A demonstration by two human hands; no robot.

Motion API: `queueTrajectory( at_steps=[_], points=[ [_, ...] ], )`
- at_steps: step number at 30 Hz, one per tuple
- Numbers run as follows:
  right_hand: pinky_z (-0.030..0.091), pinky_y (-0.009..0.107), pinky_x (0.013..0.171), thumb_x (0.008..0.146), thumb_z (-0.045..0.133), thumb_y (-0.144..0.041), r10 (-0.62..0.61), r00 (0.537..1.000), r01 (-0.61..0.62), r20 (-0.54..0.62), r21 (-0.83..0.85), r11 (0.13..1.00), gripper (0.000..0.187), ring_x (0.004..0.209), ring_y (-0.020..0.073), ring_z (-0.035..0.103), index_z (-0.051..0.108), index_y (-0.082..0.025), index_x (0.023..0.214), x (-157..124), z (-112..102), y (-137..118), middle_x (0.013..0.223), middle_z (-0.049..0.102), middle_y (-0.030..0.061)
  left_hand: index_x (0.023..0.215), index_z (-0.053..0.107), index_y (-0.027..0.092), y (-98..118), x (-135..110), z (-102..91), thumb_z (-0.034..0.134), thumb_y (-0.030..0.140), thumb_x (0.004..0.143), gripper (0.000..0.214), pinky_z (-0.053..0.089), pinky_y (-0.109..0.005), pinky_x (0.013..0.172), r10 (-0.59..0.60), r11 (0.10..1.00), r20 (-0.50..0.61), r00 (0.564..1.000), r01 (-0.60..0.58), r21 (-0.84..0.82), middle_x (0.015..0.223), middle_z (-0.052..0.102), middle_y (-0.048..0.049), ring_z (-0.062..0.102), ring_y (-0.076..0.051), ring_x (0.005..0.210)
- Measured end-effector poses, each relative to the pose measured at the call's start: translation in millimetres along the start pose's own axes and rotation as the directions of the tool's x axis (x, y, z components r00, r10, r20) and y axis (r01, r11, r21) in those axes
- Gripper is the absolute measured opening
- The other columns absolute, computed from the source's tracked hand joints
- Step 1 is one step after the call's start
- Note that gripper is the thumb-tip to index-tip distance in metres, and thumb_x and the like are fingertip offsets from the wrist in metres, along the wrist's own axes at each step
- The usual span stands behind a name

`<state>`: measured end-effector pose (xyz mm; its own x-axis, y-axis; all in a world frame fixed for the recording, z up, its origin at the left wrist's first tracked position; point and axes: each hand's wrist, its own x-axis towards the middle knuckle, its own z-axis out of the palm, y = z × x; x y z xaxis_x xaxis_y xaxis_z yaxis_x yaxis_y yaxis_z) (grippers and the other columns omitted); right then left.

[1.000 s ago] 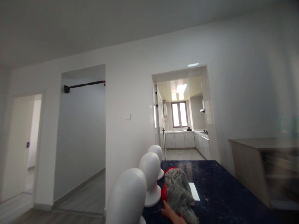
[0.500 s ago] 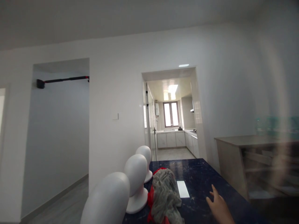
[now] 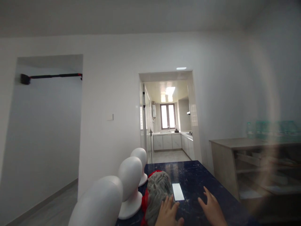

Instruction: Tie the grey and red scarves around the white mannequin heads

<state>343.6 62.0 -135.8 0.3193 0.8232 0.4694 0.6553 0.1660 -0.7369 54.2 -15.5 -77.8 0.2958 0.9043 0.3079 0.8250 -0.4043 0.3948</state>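
Note:
My left hand point(image 3: 168, 212) rests on a crumpled grey cloth point(image 3: 156, 194) with its fingers spread. The grey cloth lies over a red cloth point(image 3: 145, 201) on the dark blue marble table point(image 3: 199, 175). My right hand point(image 3: 211, 208) hovers open over the bare table top to the right, fingers apart and holding nothing. Three white mannequin heads point(image 3: 130, 185) stand in a row along the table's left edge, just left of the cloths.
A wooden sideboard point(image 3: 235, 157) with shelves stands at the right. Beyond the table, a doorway opens into a lit kitchen point(image 3: 169, 125). Another doorway at the left has a black bar point(image 3: 51, 76) across its top.
The view has swung to the right. My left hand has come back into view on the grey cloth. My right hand has come forward over the table.

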Motion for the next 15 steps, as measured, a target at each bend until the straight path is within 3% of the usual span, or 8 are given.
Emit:
queueTrajectory(
  at_steps=[3, 6, 10, 13, 15],
  points=[
    [0.045, 0.050, 0.118, 0.083, 0.048, -0.062, 0.024, 1.000, -0.024, 0.012, 0.009, 1.000, 0.087, 0.137, 0.0386, 0.062, 0.052, -0.009, 0.152, 3, -2, 6, 0.134, 0.073, 0.0210, 0.141, 0.070, 0.031, -24, 27, 14.8, 0.063, 0.054, 0.093, 0.054, 0.013, -0.064, 0.135, -0.028, 0.997, 0.164, 0.986, 0.015, 0.079, 0.167, 0.050, -0.0084, 0.026, -0.041, 0.163],
    [0.048, 0.048, 0.116, 0.082, 0.048, -0.064, 0.041, 0.998, -0.042, 0.045, 0.028, 0.999, 0.089, 0.133, 0.0372, 0.065, 0.051, -0.009, 0.152, 5, 2, 8, 0.134, 0.073, 0.0210, 0.143, 0.069, 0.027, -49, 30, 18.5, 0.062, 0.040, 0.091, 0.055, 0.013, -0.062, 0.135, -0.105, 0.990, 0.186, 0.977, 0.085, 0.113, 0.165, 0.053, -0.0109, 0.027, -0.038, 0.164],
    [0.049, 0.046, 0.116, 0.081, 0.048, -0.065, 0.037, 0.998, -0.040, 0.056, 0.057, 0.998, 0.089, 0.132, 0.0363, 0.066, 0.053, -0.008, 0.150, 5, 7, 7, 0.136, 0.072, 0.0223, 0.136, 0.074, 0.025, -59, 20, 11.4, 0.058, 0.032, 0.090, 0.050, 0.012, -0.057, 0.137, -0.132, 0.986, 0.076, 0.988, 0.123, 0.116, 0.163, 0.056, -0.0085, 0.031, -0.036, 0.162],
    [0.051, 0.046, 0.113, 0.078, 0.049, -0.065, 0.051, 0.997, -0.055, 0.052, 0.077, 0.996, 0.089, 0.129, 0.0371, 0.069, 0.055, -0.009, 0.147, 3, 8, 7, 0.131, 0.074, 0.0226, 0.135, 0.074, 0.028, -48, 17, 5.2, 0.058, 0.037, 0.093, 0.046, 0.019, -0.059, 0.136, -0.109, 0.991, -0.036, 0.993, 0.111, 0.069, 0.161, 0.059, -0.0077, 0.038, -0.037, 0.159],
    [0.052, 0.047, 0.113, 0.077, 0.050, -0.065, 0.060, 0.997, -0.065, 0.055, 0.088, 0.994, 0.089, 0.127, 0.0373, 0.070, 0.056, -0.009, 0.146, 3, 7, 7, 0.130, 0.075, 0.0228, 0.134, 0.075, 0.030, -39, 16, 3.5, 0.057, 0.041, 0.096, 0.044, 0.019, -0.064, 0.135, -0.038, 0.998, -0.121, 0.992, 0.043, 0.041, 0.161, 0.059, -0.0069, 0.038, -0.038, 0.159]
  ],
)
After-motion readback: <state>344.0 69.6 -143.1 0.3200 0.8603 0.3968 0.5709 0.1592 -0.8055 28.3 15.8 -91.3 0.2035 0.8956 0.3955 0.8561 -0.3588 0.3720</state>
